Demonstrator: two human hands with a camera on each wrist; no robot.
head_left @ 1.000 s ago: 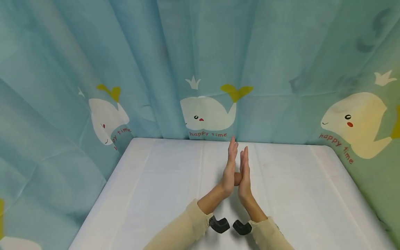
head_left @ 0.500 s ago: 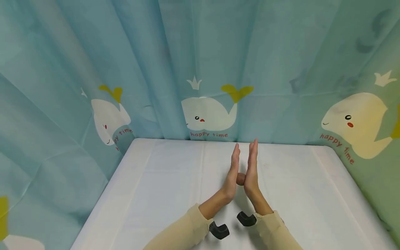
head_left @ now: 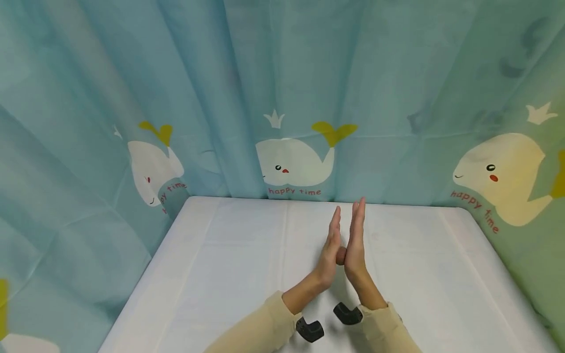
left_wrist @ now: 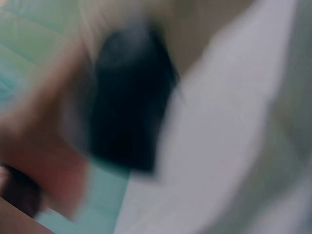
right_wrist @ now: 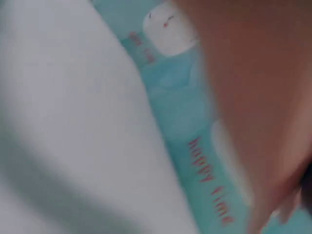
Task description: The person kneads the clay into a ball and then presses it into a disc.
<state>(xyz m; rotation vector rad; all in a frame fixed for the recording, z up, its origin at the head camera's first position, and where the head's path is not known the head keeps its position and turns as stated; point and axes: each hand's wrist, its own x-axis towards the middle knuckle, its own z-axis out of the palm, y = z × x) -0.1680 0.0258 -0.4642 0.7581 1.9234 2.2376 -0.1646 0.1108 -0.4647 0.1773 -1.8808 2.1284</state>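
Observation:
A small brown ball [head_left: 341, 256] sits between two flat palms, touched from both sides near the heels of the hands. On its left is my left hand [head_left: 327, 257], upright with straight fingers. My right hand [head_left: 355, 247] faces it, its fingers also straight and reaching slightly farther forward. Both palms stand above the white table, fingertips pointing away from me. In the left wrist view, which is blurred, the ball [left_wrist: 22, 192] looks dark at the lower left. Only a dark sliver of the ball [right_wrist: 307, 187] shows at the right wrist view's edge.
The white-covered table [head_left: 247, 255] spreads beneath the hands. Behind and beside it hangs a blue-green curtain [head_left: 212, 98] printed with whales. Black wrist-worn devices [head_left: 310, 330] stick out from both beige sleeves [head_left: 267, 326].
Over the last second my right hand has slid forward and to the right, while my left has drawn back a little. The ball has shifted slightly right between the palms.

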